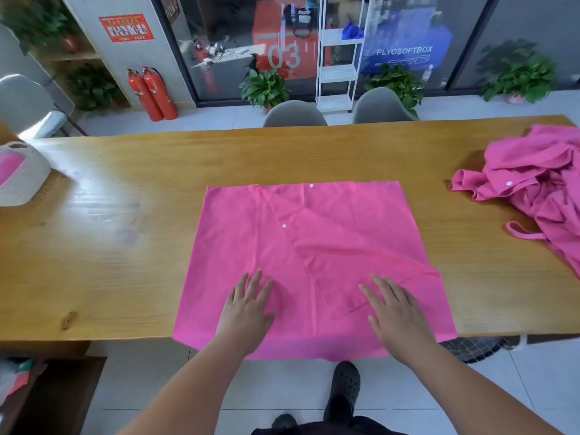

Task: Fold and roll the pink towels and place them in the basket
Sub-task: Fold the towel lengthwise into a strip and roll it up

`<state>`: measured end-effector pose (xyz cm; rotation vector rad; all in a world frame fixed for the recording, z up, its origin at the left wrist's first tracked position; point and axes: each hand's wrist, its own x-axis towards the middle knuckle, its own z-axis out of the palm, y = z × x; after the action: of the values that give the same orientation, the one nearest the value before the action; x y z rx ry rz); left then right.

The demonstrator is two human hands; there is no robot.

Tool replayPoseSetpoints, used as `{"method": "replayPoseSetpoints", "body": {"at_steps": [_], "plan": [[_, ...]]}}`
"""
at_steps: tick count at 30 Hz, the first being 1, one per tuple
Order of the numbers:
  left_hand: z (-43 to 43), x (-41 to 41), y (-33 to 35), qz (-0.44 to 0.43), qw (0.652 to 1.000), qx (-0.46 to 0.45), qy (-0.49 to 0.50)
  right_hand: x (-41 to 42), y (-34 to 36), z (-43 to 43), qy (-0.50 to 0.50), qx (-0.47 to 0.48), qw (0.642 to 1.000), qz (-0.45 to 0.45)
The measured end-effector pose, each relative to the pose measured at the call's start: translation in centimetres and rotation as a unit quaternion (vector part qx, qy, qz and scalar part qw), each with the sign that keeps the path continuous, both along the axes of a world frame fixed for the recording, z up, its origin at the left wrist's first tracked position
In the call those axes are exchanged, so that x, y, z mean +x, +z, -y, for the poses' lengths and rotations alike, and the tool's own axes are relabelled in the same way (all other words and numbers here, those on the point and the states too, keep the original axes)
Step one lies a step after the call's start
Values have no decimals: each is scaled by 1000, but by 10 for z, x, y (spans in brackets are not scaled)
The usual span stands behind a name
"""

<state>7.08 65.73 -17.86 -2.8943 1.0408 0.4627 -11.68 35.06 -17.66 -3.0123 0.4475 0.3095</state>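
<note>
A pink towel (317, 243) lies spread on the wooden table (125, 233), its right part folded over along a slanted crease, its near edge hanging over the table's front. My left hand (248, 306) rests flat on the towel's near left part, fingers straight. On the near right part my right hand (395, 312) lies flat with fingers spread. A heap of crumpled pink towels (539, 186) sits at the table's right end. At the far left edge stands a whitish basket (28, 177) with pink cloth inside.
Two grey chairs (295, 114) stand behind the table's far side. A white shelf rack (339, 54), potted plants and two red fire extinguishers (153, 92) line the back wall. A dark low cabinet (53, 394) sits at the lower left; my shoes show below the table edge.
</note>
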Motion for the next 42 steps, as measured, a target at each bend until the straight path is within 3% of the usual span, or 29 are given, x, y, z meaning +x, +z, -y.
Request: {"method": "replayPoseSetpoints", "body": {"at_steps": [6, 16, 20, 24, 28, 32, 36, 42], "plan": [[41, 13, 6, 18, 999, 34, -10, 27, 2, 30, 84, 5, 996, -32], [73, 28, -7, -27, 999, 27, 14, 56, -2, 56, 196, 69, 978, 7], [82, 59, -7, -26, 999, 22, -4, 91, 15, 80, 58, 198, 978, 22], [92, 91, -2, -32, 999, 20, -24, 128, 31, 115, -176, 303, 932, 92], [110, 127, 1, -36, 999, -9, -28, 164, 38, 155, -302, 305, 893, 136], [132, 148, 6, -31, 999, -11, -30, 177, 41, 187, -442, 280, 831, 188], [160, 168, 12, -40, 999, -33, -13, 180, 29, 206, -460, 292, 827, 139], [202, 196, 9, -69, 995, -68, 39, 206, 16, 235, -397, 313, 859, 83]]}}
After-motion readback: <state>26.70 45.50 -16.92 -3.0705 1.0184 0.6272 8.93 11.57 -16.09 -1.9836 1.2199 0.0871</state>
